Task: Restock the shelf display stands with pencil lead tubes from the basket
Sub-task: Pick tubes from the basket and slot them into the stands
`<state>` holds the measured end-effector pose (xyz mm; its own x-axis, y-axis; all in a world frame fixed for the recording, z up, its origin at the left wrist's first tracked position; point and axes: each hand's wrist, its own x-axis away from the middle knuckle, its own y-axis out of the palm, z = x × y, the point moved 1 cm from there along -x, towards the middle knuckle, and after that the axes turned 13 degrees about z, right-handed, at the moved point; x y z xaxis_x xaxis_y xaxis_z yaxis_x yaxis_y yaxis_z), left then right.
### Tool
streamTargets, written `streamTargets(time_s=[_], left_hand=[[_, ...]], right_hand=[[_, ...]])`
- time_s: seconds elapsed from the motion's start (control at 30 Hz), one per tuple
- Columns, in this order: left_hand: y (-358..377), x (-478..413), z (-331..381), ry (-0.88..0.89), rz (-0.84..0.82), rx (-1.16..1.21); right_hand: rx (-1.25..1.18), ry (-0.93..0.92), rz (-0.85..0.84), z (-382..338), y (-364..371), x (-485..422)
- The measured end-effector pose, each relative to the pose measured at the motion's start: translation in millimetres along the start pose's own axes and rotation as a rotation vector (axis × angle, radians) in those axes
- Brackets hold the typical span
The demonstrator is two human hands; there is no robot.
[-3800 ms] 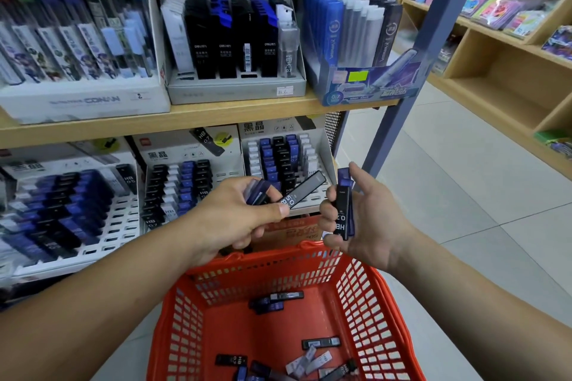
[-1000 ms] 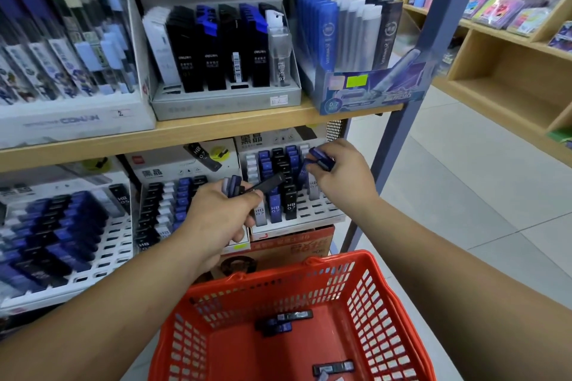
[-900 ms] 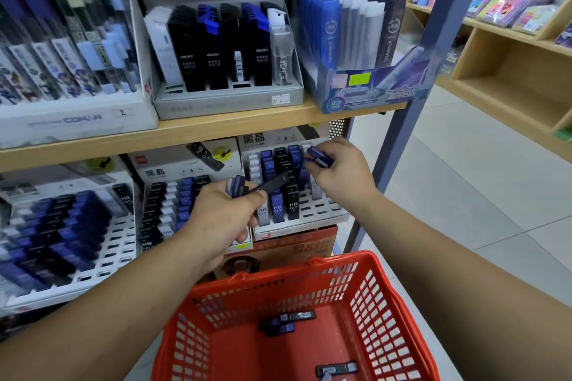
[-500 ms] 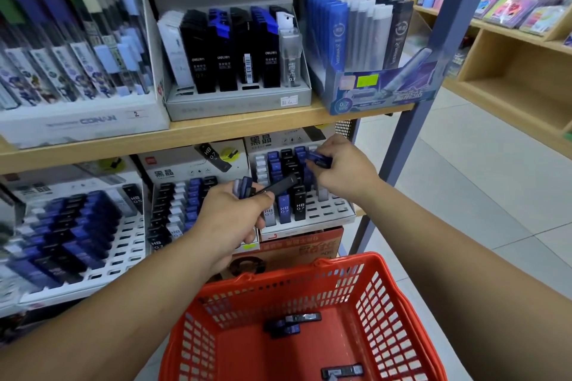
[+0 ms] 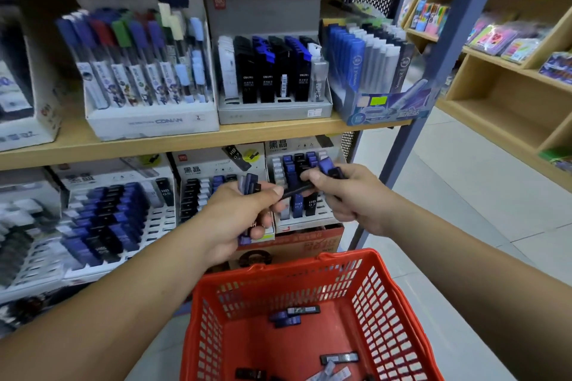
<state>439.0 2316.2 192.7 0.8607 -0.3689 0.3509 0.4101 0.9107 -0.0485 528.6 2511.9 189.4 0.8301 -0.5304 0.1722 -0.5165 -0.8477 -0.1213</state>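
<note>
I find both hands meeting just above and beyond the far rim of the red basket [image 5: 288, 266], in front of the display stand [image 5: 280, 145] that sits directly behind that rim on the lower shelf. The left hand [image 5: 238, 216] has its fingers curled round a bundle of pencil lead tubes [image 5: 249, 185], whose ends show above and below the fist; its thumb and forefinger also pinch one end of a single black tube [image 5: 295, 191]. The right hand [image 5: 353, 198] has thumb and fingers closed narrowly at the other end of that black tube, and it holds a blue tube [image 5: 327, 168] against its upper fingers. The black tube spans the gap between the hands, roughly level. Inside the basket, loose tubes [image 5: 294, 314] lie flat on its floor: a small cluster toward the far wall, others at the near edge. The stand holds upright blue and black tubes in rows
</note>
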Motion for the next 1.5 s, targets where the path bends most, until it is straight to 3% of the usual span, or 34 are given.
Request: streamTargets(time_s=[0.07,0.23,0.4,0.53,0.7,0.77,0.87,1.0,1.13,1.37,1.5], left_hand=[[-13,6,1,-0.028,-0.019,0.031],[-48,10,-1,-0.001,-0.002,0.068],[-83,13,-4,0.032,0.064,0.098],[-113,10,-8,0.074,0.094,0.155],[-150,19,-8,0.181,0.037,0.007],[-166,21,-10,0.227,0.081,-0.122],[-190,20,-17,0.237,0.173,-0.182],[-210,25,-20,0.187,0.166,-0.171],[-213,25,-16,0.157,0.195,-0.149],[-184,14,-18,0.172,0.064,-0.227],[-184,2,-15,0.178,0.126,-0.174]], right_hand=[[0.030,-0.010,-0.038,-6,6,12],[0.094,0.006,0.107,-8,41,30],[0.024,0.072,0.061,0,68,41],[0.111,0.119,-0.025,-2,89,41],[0.033,0.374,-0.141,-10,120,40],[0.061,0.396,-0.176,-7,136,41],[0.103,0.320,-0.208,-5,162,45],[0.014,0.220,-0.256,-9,185,47],[0.156,0.074,-0.342,-1,194,44],[0.189,-0.071,-0.225,-8,190,42],[0.166,-0.094,-0.138,-11,182,36]])
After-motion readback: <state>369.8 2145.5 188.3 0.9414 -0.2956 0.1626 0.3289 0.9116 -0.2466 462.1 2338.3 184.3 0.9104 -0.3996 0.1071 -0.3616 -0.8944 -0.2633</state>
